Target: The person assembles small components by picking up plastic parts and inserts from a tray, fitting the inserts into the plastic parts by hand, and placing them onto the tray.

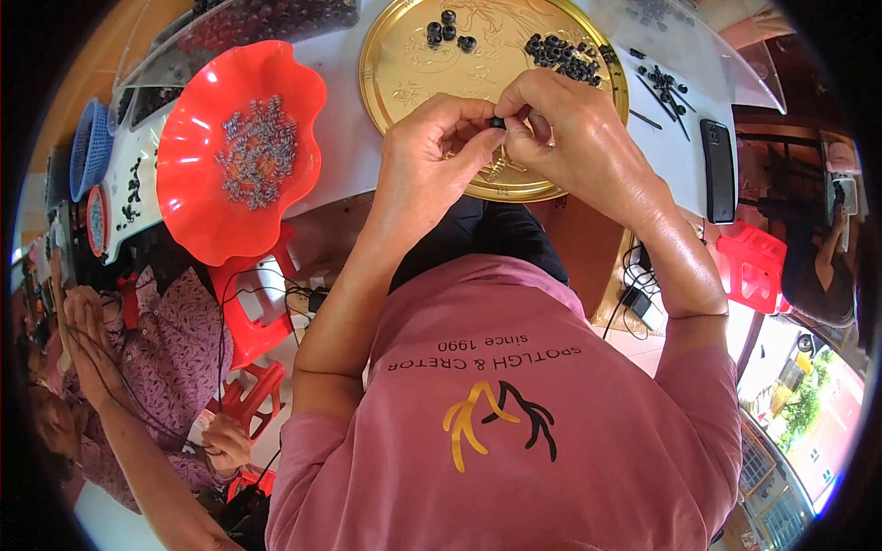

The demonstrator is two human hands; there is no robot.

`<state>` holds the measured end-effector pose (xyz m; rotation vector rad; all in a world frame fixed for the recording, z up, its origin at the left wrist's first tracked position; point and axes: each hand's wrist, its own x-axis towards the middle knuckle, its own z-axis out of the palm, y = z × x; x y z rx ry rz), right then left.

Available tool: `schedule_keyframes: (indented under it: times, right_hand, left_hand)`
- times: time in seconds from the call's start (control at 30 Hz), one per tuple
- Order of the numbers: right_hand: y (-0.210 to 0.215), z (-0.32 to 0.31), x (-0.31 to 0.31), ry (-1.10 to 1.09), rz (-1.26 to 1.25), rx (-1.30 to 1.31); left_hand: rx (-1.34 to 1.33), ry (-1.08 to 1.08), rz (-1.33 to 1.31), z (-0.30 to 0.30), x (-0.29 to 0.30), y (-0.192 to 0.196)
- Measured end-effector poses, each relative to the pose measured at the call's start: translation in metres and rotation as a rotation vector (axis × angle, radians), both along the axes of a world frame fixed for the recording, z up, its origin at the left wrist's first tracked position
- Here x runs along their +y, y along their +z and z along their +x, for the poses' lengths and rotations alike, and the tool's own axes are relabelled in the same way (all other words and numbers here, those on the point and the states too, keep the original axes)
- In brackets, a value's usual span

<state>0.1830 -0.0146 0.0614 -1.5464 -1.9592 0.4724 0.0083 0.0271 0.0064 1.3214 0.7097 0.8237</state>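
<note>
The left hand (432, 151) and the right hand (560, 129) are meeting fingertip to fingertip over the near rim of the gold tray (404, 78), both closed into tight pinches around one small black bead (497, 121), which is sitting right between the two thumbs and forefingers; how the right fingers are working on it is hidden behind the knuckles. Just beyond the right hand a heap of black beads (562, 55) is lying on the tray, and further beyond the left hand a few loose beads (446, 32) are resting near the far rim. Off to the left of the left hand a red wavy bowl (197, 197) is holding a pile of small silver parts (257, 151), hanging partly over the table edge. Well to the right of the right hand a dark phone (718, 170) is lying flat. The bead is tiny and gripped only at the tips, so a slip could be sending it off the tray edge into the lap or onto the floor; an elbow nudging the overhanging bowl could be tipping its parts out
</note>
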Motion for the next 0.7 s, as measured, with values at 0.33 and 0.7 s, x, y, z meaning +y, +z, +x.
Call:
schedule_keyframes:
  times: [0.33,0.7]
  right_hand:
    - [0.005,0.021,-0.001,-0.041,-0.597,0.848]
    - [-0.017,0.007,-0.022,0.129,-0.730,1.499]
  left_hand:
    - [-0.091,0.034,0.360,-0.004,0.004,0.004]
    - [-0.085,0.069,0.839,0.009,0.010,0.021]
